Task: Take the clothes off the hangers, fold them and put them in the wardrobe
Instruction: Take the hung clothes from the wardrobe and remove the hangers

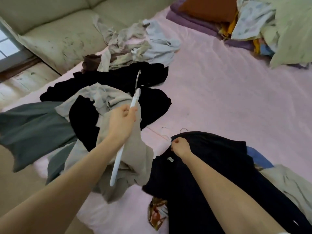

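Stock in hand, placed relative to the black heap (121, 85) on the pink bed (228, 92).

Item, left hand (122, 123): we are holding it just nearer us than the black heap, its grip clamped on a white hanger (124, 137) together with the beige garment (135, 159) draped beside it. The hanger's metal hook is pointing toward the heap. We are judging this garment to be coming off or just off the hanger; we cannot tell which.

Item, right hand (179, 146): to the right of the heap and nearer us, its grip pinching the neck of a navy garment (211, 166), where a second white hanger (166, 138) is showing at the collar. This piece is waiting to be stripped.

Item, grey-green garment (33, 125): left of the heap, loose and unfolded.

Item, pale crumpled clothes (135, 46): beyond the heap, loose and unfolded.

Item, stacked fabrics in purple, orange and floral (219, 17): far right beyond the heap; we cannot tell whether these belong to the task.

Progress: we are reckoning ourselves in the unhanging stage. Nothing near us is looking folded, and no wardrobe is showing, so folding and putting away are remaining for nearly everything.
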Tool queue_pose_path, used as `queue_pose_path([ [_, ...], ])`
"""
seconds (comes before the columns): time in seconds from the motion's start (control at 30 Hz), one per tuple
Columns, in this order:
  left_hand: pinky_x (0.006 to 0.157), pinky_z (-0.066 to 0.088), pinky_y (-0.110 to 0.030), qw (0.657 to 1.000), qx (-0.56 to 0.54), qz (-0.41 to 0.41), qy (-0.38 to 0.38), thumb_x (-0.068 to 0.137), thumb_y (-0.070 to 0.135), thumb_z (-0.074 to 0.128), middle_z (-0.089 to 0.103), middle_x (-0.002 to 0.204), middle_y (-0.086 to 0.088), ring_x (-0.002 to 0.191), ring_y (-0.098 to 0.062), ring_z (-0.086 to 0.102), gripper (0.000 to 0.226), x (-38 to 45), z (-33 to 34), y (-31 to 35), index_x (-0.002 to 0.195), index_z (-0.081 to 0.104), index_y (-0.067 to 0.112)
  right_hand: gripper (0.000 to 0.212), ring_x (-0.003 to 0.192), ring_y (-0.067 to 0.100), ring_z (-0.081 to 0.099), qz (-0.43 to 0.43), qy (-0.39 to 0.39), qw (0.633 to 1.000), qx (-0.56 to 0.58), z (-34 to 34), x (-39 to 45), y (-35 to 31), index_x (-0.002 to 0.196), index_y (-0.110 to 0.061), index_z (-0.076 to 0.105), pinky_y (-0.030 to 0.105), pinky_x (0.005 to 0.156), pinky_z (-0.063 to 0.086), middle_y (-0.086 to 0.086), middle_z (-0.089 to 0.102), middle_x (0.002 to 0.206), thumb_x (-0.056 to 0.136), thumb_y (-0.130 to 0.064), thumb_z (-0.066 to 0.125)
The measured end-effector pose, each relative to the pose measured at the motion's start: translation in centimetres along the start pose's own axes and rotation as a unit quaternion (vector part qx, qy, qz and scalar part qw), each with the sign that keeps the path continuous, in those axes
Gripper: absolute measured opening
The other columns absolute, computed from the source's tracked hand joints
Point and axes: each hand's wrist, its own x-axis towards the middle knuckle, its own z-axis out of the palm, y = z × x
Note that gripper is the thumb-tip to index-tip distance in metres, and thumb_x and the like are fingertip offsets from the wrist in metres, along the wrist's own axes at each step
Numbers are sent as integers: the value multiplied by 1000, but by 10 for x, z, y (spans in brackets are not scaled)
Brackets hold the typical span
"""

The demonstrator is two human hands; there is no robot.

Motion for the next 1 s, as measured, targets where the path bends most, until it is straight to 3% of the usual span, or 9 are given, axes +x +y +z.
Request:
queue_pose_path([
  [0.13,50,33,-29,999,-30,-41,-11,100,22,44,47,66,-8,55,-20,39,28,13,26,-41,97,64,3,12,70,23,52,137,-45,981,129,36,39,11,83,-6,52,36,61,48,11,51,77,93,-5,46],
  [0.17,47,33,-28,998,-36,-54,-15,101,21,43,49,63,-3,52,-16,39,25,14,28,-47,97,65,10,8,78,24,56,162,-61,970,171,43,44,11,97,-4,54,37,67,51,12,54,86,95,-6,47],
  [0.27,42,31,-22,996,-41,-76,-19,101,19,42,50,57,9,43,-6,37,23,20,31,-63,97,65,18,43,118,30,52,195,-62,939,275,66,63,8,135,1,43,34,95,45,15,53,129,95,-12,53],
  [0.33,42,31,-23,997,-22,-75,-14,101,19,43,50,57,9,43,-6,37,23,24,31,-67,95,65,19,37,105,27,57,191,-24,931,310,74,72,4,129,1,49,31,83,45,17,59,123,94,-11,53],
  [0.4,42,30,-23,997,-12,-75,-11,100,20,44,50,55,10,43,-6,36,23,28,31,-67,93,66,19,21,75,22,57,185,26,923,336,74,76,-1,111,0,56,28,66,46,13,64,89,94,-9,49],
  [0.5,44,31,-23,998,-1,-65,-20,101,22,45,50,57,8,45,-8,37,23,29,27,-56,93,67,18,13,53,20,52,173,66,905,382,60,71,-11,94,-3,50,32,57,49,8,50,65,97,-4,38],
  [0.67,44,32,-26,998,-4,-38,-48,101,22,45,50,60,0,46,-12,37,23,21,18,-27,94,66,16,11,67,21,62,125,40,899,418,0,42,-12,96,-2,54,37,75,57,11,60,73,99,-5,44],
  [0.8,51,35,-29,998,5,-10,-61,101,22,44,51,63,-3,49,-14,39,26,2,1,12,95,65,9,13,74,13,58,73,60,913,398,-68,-5,-22,96,-5,60,24,69,52,7,69,82,99,-10,48],
  [1.0,52,33,-29,995,-18,9,-96,100,21,44,51,68,-8,50,-14,39,28,-22,-8,59,96,61,-2,18,68,16,57,21,70,914,400,-132,-85,-52,85,-6,59,26,65,50,9,63,77,99,-8,48],
])
